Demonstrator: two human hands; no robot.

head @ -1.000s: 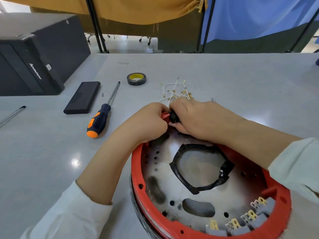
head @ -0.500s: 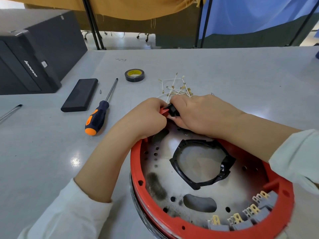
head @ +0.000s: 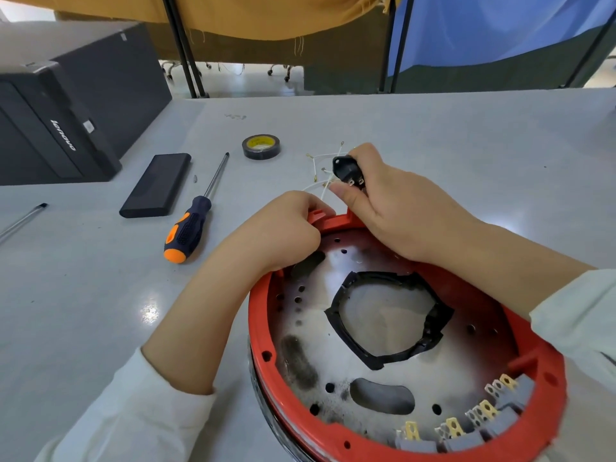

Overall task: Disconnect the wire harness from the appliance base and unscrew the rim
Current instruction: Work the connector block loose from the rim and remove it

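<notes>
The round appliance base lies upside down before me, with a red rim [head: 258, 315] around a scorched metal plate [head: 373, 371]. My right hand [head: 396, 208] pinches a black power socket [head: 346, 170] just beyond the rim's far edge. White wires with brass terminals [head: 320, 168] lie on the table beside the socket. My left hand [head: 286, 231] grips the red rim at its far notch. Grey terminal blocks [head: 480, 425] sit inside the near right of the rim.
An orange and navy screwdriver [head: 188, 228] lies left of the base. Beside it are a black flat block [head: 156, 185], a small screw [head: 195, 178] and a roll of black tape [head: 260, 146]. A black computer case [head: 66, 105] stands at far left. A thin metal rod [head: 23, 220] lies at the left edge.
My right hand has lifted the black socket out of the rim's notch and away from the base. My left hand stays on the rim.
</notes>
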